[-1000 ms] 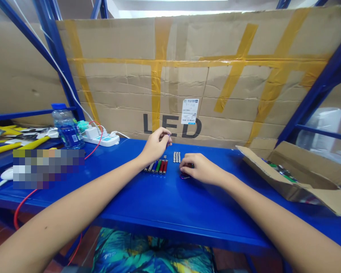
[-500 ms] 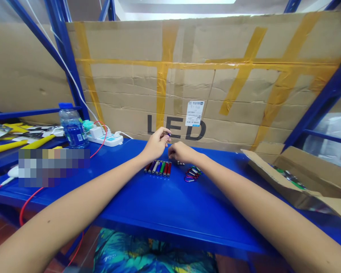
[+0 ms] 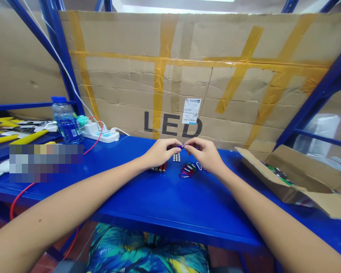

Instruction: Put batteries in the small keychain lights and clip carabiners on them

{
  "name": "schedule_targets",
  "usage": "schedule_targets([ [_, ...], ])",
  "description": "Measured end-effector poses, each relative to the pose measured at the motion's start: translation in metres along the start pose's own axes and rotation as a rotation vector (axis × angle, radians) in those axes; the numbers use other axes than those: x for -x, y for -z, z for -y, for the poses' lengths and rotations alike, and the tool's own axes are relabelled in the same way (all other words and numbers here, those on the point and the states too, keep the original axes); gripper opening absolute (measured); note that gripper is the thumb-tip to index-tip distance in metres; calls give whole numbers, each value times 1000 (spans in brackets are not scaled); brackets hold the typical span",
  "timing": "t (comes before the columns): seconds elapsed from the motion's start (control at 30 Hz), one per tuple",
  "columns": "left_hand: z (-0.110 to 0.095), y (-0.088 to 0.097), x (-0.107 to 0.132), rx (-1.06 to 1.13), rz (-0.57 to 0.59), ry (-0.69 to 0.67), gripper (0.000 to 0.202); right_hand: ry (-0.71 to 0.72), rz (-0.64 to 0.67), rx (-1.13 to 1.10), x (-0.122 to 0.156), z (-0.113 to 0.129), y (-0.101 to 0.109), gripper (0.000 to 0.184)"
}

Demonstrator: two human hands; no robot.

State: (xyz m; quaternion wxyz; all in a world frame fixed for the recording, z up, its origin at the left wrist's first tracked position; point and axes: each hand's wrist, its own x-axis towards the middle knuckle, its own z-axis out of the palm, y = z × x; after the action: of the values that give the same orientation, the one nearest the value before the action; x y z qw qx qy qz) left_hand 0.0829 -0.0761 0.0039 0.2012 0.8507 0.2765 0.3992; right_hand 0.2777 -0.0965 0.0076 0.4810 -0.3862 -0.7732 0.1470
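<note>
Just above the table, my left hand (image 3: 164, 151) pinches a slim blue metal tube (image 3: 180, 146), like the body of a mini flashlight. My right hand (image 3: 203, 151) meets it there, thumb and finger closed around a small silvery piece (image 3: 183, 146) at the tube's end; whether that piece is loose or part of the tube is too small to tell. Beneath the hands lie rows of small silver button cells (image 3: 176, 157). A row of coloured metal tubes (image 3: 160, 167) is partly hidden by my left hand. Coloured carabiners (image 3: 186, 170) fan out beside my right wrist, which covers some.
An open cardboard box (image 3: 284, 185) with small parts stands at right. On the left are a blue-capped bottle (image 3: 66, 123), a power strip (image 3: 102, 135) and a red cable (image 3: 19, 197). A large cardboard sheet (image 3: 125, 87) closes off the back of the blue table (image 3: 159, 204).
My right hand has lifted from beside the silver cells and come up to the blue tube. My left hand has shifted right and slightly down, and now covers more of the tube row.
</note>
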Motion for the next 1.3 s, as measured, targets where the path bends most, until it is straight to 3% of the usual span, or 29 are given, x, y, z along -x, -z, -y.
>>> schedule_targets([
  [0.23,-3,1,1,-159,-26,-75,17,15,58,47,0,-5,1,15],
  [0.4,-3,1,1,-374,37,-100,30,-28,134,42,2,-4,2,16],
  [0.63,-2,1,4,-373,41,-212,14,-272,253,-240,3,-2,1,22],
  [0.83,-3,-3,5,-478,59,-282,16,-337,287,-331,3,-2,0,27],
  [1.03,-5,0,7,-588,88,-163,17,-208,253,-241,3,-3,-1,16],
  [1.17,-10,1,7,-423,71,-160,16,-35,297,31,2,-2,7,23],
  [1.3,-16,-1,3,-318,51,-49,27,145,299,206,2,1,11,30],
])
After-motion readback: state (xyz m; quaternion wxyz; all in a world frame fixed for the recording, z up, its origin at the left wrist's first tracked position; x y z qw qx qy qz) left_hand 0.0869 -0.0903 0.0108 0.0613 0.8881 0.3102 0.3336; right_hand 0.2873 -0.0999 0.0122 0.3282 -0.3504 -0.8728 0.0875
